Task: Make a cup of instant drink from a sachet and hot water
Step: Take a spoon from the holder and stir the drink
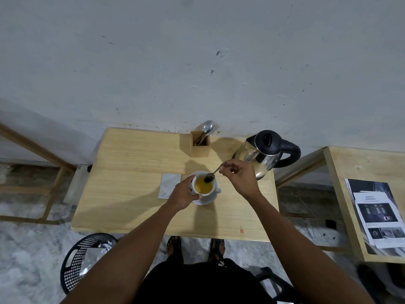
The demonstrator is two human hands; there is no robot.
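A white cup (208, 191) stands on a white saucer (207, 202) near the middle of the wooden table (131, 194). It holds a yellow-orange drink (202, 185). My left hand (183, 194) grips the cup's left side. My right hand (238, 177) pinches the handle of a metal spoon (210, 176), whose bowl sits just over the drink at the cup's far rim. A flat silver sachet (169, 186) lies on the table left of the cup. The steel kettle (264, 153) with its black lid and handle stands at the back right.
A wooden holder (199, 144) with spoons and a fork stands at the table's back edge by the wall. A black basket (84, 257) with foil wrappers sits on the floor at the front left. A second table (350, 172) with printed sheets is to the right.
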